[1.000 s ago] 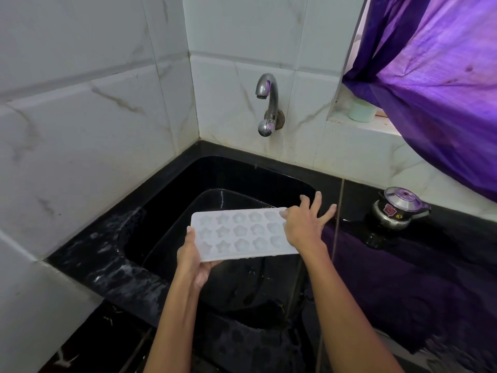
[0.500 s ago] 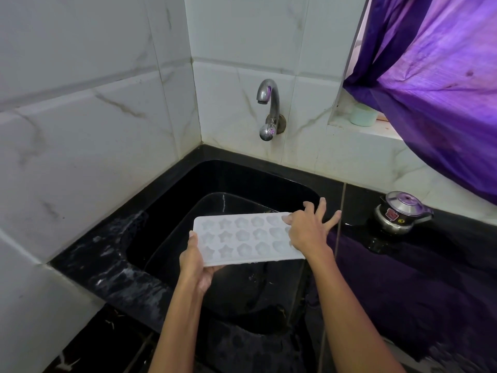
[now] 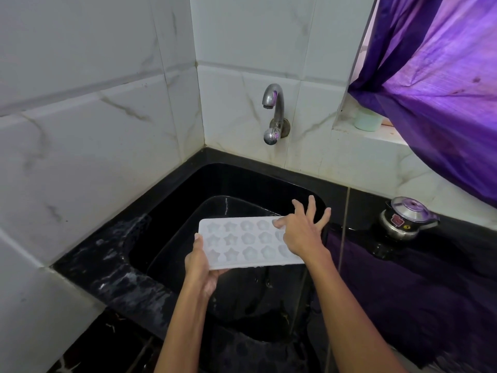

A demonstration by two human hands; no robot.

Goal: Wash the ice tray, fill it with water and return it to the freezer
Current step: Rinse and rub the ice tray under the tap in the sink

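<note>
The tray [image 3: 243, 242] is held level over the sink [image 3: 172, 211], below the dry tap [image 3: 273, 103], likely for rinsing; the left hand [image 3: 200, 266] grips its left end; the right hand [image 3: 302, 232] presses its right end, fingers splayed.

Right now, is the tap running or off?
Off. No stream falls from the tap spout above the sink, and the ice tray sits held below it, not under any water.
</note>
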